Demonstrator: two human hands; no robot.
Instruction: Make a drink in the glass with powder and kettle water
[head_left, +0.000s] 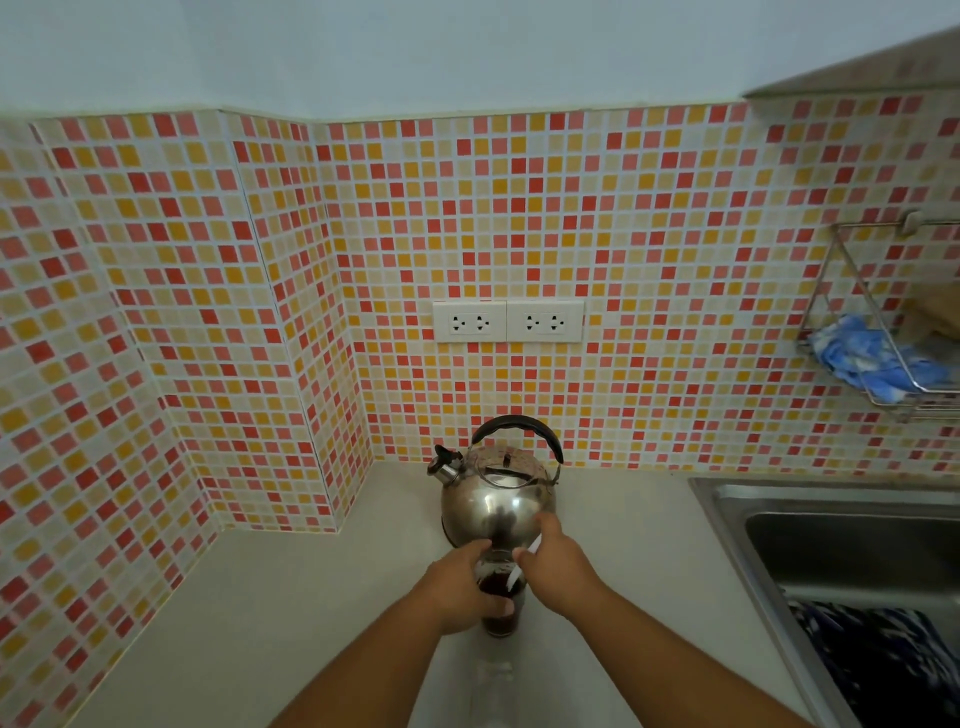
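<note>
Glass holds dark liquid — white stirrer inside.

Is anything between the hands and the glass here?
Nothing visible. The left hand is wrapped round the glass of dark drink on the counter, and the right hand holds a white stirrer dipped into it. The kettle stands just behind.
</note>
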